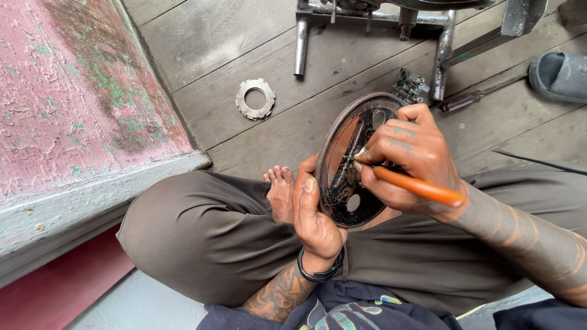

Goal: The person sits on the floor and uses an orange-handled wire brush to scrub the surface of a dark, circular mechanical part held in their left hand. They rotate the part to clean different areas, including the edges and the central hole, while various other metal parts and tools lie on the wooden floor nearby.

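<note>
- The left hand (pixel 313 215) is gripping the near-left rim of a round, dark, greasy metal plate (pixel 351 160), with the thumb lying up along the edge and the fingers curled out of sight behind it.
- That plate is standing tilted on edge over the person's lap, just beside a bare foot (pixel 280 192) tucked against the brown trousers (pixel 214 238).
- The right hand (pixel 411 160) is closing around an orange-handled tool (pixel 419 187), pinching it like a pen between thumb and bent fingers.
- The tool's handle is running out to the right across the wrist, and its metal tip is pressing into the plate's blackened inner face, near a raised bar there.
- A black band (pixel 318 273) is sitting on the left wrist.
- A small toothed steel ring (pixel 255 98) is lying flat on the grey wooden floorboards (pixel 208 43), well apart from the hands, to the far left.
- A dull metal frame of tubes and brackets (pixel 373 24) is standing at the far edge, beyond the plate.
- A dark-handled screwdriver (pixel 474 98) is lying on the boards to the far right, near a grey slipper (pixel 559 73).
- A worn pink painted ledge (pixel 79 104) is filling the left side.
</note>
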